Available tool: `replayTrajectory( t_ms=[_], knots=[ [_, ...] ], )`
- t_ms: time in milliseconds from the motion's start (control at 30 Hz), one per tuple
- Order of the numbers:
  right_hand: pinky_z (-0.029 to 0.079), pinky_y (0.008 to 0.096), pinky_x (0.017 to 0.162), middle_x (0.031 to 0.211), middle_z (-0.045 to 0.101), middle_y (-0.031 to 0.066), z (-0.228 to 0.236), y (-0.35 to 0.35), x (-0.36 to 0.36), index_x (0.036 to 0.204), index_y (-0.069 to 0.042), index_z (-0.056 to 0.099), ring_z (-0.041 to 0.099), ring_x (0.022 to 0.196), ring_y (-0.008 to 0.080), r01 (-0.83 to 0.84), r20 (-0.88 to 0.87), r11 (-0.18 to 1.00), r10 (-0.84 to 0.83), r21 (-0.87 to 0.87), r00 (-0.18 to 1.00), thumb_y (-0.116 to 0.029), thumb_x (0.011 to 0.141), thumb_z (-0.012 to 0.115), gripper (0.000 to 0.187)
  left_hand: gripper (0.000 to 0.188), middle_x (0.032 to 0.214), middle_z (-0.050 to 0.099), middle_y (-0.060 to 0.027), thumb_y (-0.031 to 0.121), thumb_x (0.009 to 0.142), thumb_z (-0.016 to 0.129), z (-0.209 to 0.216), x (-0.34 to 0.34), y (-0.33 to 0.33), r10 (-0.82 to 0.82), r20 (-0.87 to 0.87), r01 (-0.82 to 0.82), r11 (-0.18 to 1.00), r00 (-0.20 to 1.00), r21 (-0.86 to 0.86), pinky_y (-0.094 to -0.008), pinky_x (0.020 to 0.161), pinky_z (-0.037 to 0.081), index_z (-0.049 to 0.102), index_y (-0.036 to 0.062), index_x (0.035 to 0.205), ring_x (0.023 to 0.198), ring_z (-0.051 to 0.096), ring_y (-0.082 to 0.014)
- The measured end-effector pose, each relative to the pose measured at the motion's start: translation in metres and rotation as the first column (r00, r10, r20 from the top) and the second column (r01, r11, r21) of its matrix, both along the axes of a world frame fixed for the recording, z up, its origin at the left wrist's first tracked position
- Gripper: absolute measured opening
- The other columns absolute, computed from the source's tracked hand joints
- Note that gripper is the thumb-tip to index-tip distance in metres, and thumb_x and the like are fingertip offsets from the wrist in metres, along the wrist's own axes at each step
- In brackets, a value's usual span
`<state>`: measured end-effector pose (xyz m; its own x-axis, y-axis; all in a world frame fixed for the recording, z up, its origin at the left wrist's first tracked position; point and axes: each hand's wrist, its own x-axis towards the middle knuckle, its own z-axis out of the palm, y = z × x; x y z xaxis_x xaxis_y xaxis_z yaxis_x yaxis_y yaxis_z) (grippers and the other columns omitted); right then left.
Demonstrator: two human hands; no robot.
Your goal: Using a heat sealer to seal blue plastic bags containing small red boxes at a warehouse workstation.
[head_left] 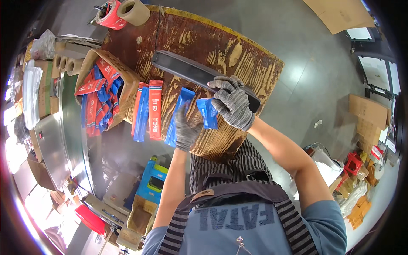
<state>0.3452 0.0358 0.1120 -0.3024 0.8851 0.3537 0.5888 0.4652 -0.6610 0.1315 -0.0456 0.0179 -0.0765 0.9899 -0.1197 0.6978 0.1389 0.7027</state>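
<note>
My right hand (234,102), in a grey knit glove, pinches a bent blue stick packet (208,115) at the table's near edge. Its upper fingers lie over a long black bar-shaped case (187,69) that slants across the wooden table. My left hand (185,131), gloved the same way, is smeared by motion over another blue packet (182,102); whether it grips that packet cannot be made out. To its left, a red packet (155,109) lies beside a blue packet (141,114), with a further red one partly beneath.
A cardboard box (127,80) full of red and blue packets stands left of the worn table (242,55). Tape rolls (134,12) sit at its far left corner. Below are a blue-green plastic stool (152,180) and, at right, stacked cartons (367,112).
</note>
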Motion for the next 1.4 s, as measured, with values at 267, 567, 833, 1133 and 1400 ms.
replayTrajectory(
  t_ms=[267,567,833,1133,1400],
  knots=[
    [0.035,0.0509,0.100,0.125,0.054,0.0133,0.024,0.002,0.016,0.104,-0.007,0.058,0.050,0.118,0.0346,0.123,0.137,0.983,-0.104,-0.137,0.985,-0.034,0.077,0.071,0.040,0.047,0.111,0.065,-0.0018,0.000,0.082,0.071,0.010,0.025,0.013,0.406,0.811,0.221,0.821,0.422,-0.526,-0.0296,0.093,0.047,0.055,0.0030,0.127,0.102,0.059,-0.0133],
    [0.033,0.0559,0.103,0.132,0.048,0.0160,0.028,-0.029,0.018,0.104,-0.007,0.059,0.044,0.126,0.0371,0.145,0.248,0.957,-0.080,-0.253,0.965,-0.032,0.075,0.071,0.040,0.067,0.121,0.060,-0.0062,-0.001,0.080,0.071,-0.021,-0.011,0.035,0.103,0.593,0.328,0.752,0.799,-0.572,-0.0304,0.092,0.047,0.041,0.0025,0.140,0.107,0.057,-0.0156],
    [0.030,0.0567,0.105,0.132,0.052,0.0136,0.019,-0.029,0.013,0.098,-0.010,0.064,0.045,0.127,0.0328,0.116,0.233,0.950,-0.047,-0.290,0.971,-0.034,0.072,0.069,0.036,0.048,0.124,0.059,-0.0080,0.000,0.087,0.065,0.010,0.004,0.059,0.188,0.620,0.281,0.767,0.762,-0.577,-0.0323,0.100,0.043,0.049,0.0003,0.133,0.113,0.054,-0.0171],
    [0.025,0.0586,0.109,0.130,0.055,0.0084,0.005,-0.034,0.010,0.103,-0.015,0.069,0.051,0.123,0.0252,0.157,0.229,0.948,-0.094,-0.277,0.969,-0.024,0.079,0.063,0.026,0.039,0.121,0.063,-0.0094,0.003,0.088,0.065,0.005,0.004,0.054,0.338,0.533,0.072,0.792,0.776,-0.606,-0.0326,0.097,0.045,0.054,0.0003,0.125,0.109,0.059,-0.0182],
    [0.028,0.0547,0.109,0.128,0.057,0.0035,-0.006,-0.033,0.012,0.104,-0.017,0.069,0.054,0.119,0.0211,0.185,0.248,0.953,-0.125,-0.239,0.961,-0.025,0.078,0.064,0.027,0.044,0.131,0.054,-0.0108,0.024,0.099,0.051,-0.007,-0.021,0.042,0.320,0.511,0.176,0.687,0.798,-0.705,-0.0381,0.102,0.044,0.042,0.0066,0.139,0.117,0.054,-0.0234]
  ],
)
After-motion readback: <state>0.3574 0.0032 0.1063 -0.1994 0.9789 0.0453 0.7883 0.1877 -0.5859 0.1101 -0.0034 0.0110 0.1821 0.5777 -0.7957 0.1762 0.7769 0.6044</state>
